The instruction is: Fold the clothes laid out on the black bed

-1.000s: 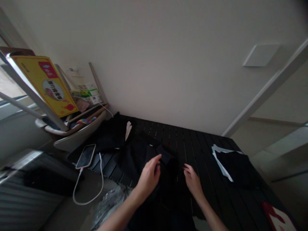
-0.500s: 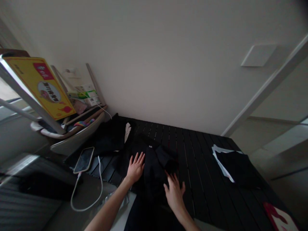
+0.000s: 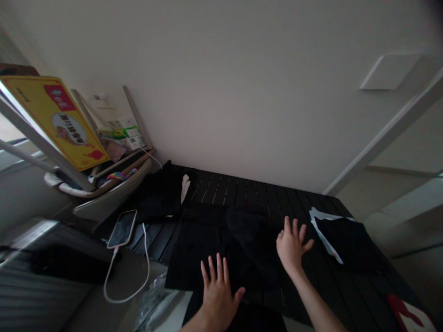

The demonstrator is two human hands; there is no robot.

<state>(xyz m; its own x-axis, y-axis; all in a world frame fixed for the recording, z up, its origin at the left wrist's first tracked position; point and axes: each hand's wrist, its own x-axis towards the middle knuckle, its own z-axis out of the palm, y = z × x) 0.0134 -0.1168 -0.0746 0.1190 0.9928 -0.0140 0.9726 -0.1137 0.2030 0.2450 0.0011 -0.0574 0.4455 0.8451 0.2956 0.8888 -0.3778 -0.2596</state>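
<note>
1. A plain pale wall [image 3: 242,92] is rising beyond my hands, and a black slatted table [image 3: 273,198] is stretching out ahead of them.
2. A dark cloth [image 3: 221,230], perhaps a garment, is lying spread on the slats, mostly ahead of my left hand and to the left of my right.
3. My hands are resting apart, neither gripping anything. My left hand [image 3: 218,295] is pointing its spread fingers over the cloth's near part; my right hand [image 3: 292,249] is fanning its fingers beside the right edge. I am not able to tell whether either is pressing on the fabric.
4. As I am judging it, this soft cloth is calling for flat palms and light strokes from the middle outward, one hand anchoring while the other is sweeping. Black on black is hiding the creases, so touch is likely serving better than sight.
5. Far ahead and left of my left hand, a yellow panel [image 3: 62,122] is showing pale characters on red and dark ones in a white oval, too blurred for me to be reading. Green-and-white packs [image 3: 129,133] just behind are carrying unreadable print.
6. Left of my left hand, a phone [image 3: 122,228] is lying; right of my right hand, a stack of dark and pale fabric [image 3: 353,240] is sitting.
</note>
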